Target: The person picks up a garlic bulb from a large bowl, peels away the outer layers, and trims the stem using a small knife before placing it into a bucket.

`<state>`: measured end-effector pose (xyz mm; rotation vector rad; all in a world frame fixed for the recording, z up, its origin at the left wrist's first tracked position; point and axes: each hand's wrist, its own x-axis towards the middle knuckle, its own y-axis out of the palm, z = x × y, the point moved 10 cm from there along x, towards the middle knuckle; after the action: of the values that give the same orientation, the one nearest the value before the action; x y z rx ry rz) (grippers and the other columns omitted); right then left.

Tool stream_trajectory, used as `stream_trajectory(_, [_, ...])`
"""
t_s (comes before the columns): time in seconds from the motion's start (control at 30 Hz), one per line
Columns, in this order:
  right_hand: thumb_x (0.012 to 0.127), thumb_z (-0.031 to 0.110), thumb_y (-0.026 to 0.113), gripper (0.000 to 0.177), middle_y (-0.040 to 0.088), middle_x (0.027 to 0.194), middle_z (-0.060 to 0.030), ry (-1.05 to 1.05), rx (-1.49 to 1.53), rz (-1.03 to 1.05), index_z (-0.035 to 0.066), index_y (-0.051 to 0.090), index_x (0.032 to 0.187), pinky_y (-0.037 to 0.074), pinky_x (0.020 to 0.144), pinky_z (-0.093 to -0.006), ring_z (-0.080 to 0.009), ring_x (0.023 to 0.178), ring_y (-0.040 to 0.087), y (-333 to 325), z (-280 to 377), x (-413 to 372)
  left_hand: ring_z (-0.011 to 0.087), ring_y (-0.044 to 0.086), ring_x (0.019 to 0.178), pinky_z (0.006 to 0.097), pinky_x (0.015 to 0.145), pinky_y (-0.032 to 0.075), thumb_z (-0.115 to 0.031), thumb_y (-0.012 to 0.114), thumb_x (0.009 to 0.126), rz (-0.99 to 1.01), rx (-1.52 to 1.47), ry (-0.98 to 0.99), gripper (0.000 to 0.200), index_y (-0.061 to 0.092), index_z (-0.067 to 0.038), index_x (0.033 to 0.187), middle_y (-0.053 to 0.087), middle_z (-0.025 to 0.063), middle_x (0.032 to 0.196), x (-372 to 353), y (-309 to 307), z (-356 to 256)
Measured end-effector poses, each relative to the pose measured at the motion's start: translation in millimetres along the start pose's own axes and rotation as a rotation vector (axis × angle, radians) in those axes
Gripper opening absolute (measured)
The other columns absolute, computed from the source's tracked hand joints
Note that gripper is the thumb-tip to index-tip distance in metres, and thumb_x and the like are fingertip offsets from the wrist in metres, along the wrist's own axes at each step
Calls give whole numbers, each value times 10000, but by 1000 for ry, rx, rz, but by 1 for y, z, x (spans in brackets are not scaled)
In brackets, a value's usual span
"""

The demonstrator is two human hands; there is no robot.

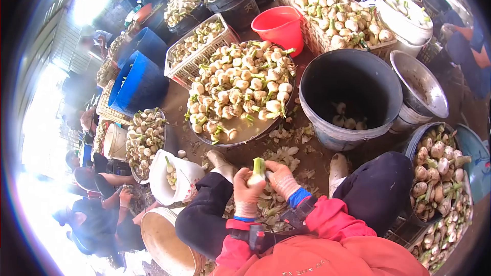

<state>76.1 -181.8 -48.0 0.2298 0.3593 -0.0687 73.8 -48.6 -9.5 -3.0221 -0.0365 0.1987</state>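
Note:
Between my knees, my left hand [248, 188] is wrapped round a pale bulb [257, 171] with a short green stem pointing up. My right hand [281, 178] is closed right beside the bulb, its fingers near the stem; what it holds is hidden. Both wrists have light wraps and dark straps. In front of my feet stands a wide round basin [240, 87] heaped with similar bulbs, with murky water at its near edge. To its right is a big dark bucket [351, 94] with a few bulbs at the bottom. Peelings [281, 158] litter the floor round my hands.
Full tubs [439, 174] stand at my right, beside a metal bowl [419, 84]. At left are a white bucket [176, 176], an empty cream bucket [169, 240] and blue barrels [138, 84]. A co-worker [99, 225] sits at far left. Crates and a red bucket [280, 26] stand behind.

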Motion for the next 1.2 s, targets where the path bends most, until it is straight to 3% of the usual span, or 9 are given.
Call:
stream_trajectory(0.07, [778,-56,477,338,637,910,-76,-156,-33,8,25,613,1077,453,751,-254,-126,817,556,-2,-3,7,270,600,905,394,711,534,-246,550,839,20,-872,-395,346,514,-38,1112,578,153,1097,-2,0,25])
stream_trajectory(0.17, [797,-74,474,339,633,971,-50,-187,124,170,-4,590,1108,443,793,-218,-104,862,548,11,12,-1,259,598,921,410,693,534,-253,551,842,22,-1170,-484,268,529,-68,1034,598,90,1049,5,-15,48])
stream_trajectory(0.27, [833,-29,508,332,618,992,-50,-144,481,197,0,546,1162,442,783,-217,-96,861,542,13,8,-6,278,587,950,414,716,532,-249,552,849,-80,-975,-393,284,511,-52,1050,583,107,1070,-3,-21,37])
stream_trajectory(0.3, [849,9,540,334,602,992,-46,305,1004,251,5,519,1182,446,770,-224,-102,863,543,33,-15,0,264,578,960,399,765,517,-174,603,828,-59,-969,-398,350,484,-33,1126,573,114,1075,-6,-15,33])
stream_trajectory(0.47, [806,-53,530,316,612,998,-62,144,476,122,-9,560,1118,472,791,-246,-140,897,579,24,-41,7,127,532,918,227,810,448,-26,693,758,-8,373,266,563,432,14,1255,522,60,1078,-11,-10,11])
stream_trajectory(0.57, [846,84,595,243,633,956,-36,62,617,16,8,603,1077,467,762,-233,-101,834,580,11,-35,8,131,542,928,240,797,467,-90,690,783,-31,334,218,545,440,-1,1259,551,45,1041,-16,-6,4])
stream_trajectory(0.73, [854,56,561,228,627,972,-38,3,607,84,12,598,1075,466,795,-245,-110,867,580,10,-2,0,178,592,761,264,602,499,-391,628,823,138,-950,-424,525,492,-53,1202,615,74,969,-11,21,24])
stream_trajectory(0.93, [780,-100,371,389,617,1001,-73,-79,631,-116,22,582,1083,497,753,-271,-166,874,599,-13,8,8,208,581,745,308,603,492,-407,586,851,-161,-617,-498,443,480,-97,1149,602,81,917,-6,-6,60])
stream_trajectory(1.2, [861,128,576,199,615,880,-25,-50,35,233,30,612,1031,451,697,-224,-82,787,535,36,9,-13,221,574,854,370,740,493,-358,636,822,-364,-853,-411,308,546,-86,938,589,54,929,4,-20,47])
